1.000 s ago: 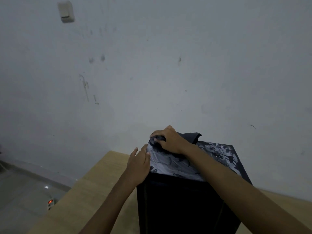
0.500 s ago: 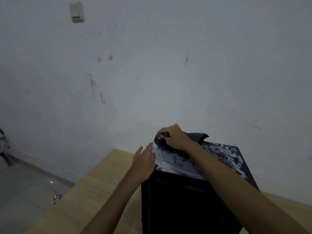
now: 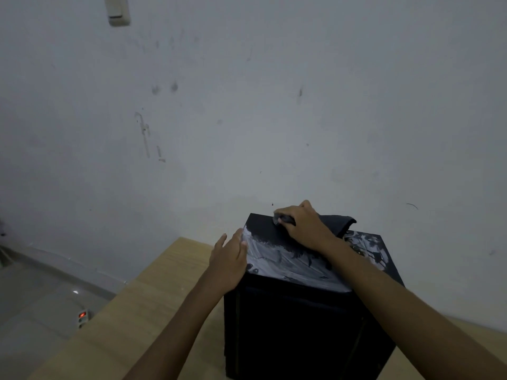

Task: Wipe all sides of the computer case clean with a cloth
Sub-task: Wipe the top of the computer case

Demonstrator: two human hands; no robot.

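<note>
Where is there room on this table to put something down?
The bare wood of the table left of the computer case, out to the table's left edge, is free. The case top is crowded: the left hand rests on its left edge, the right hand holds the cloth.

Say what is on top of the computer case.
A dark cloth under the right hand, plus pale smears; the left hand touches the left edge. Surface beneath them is hidden.

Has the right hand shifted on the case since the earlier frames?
Yes: right hand, gripping the cloth, slid rightward from the computer case's far-left corner.
</note>
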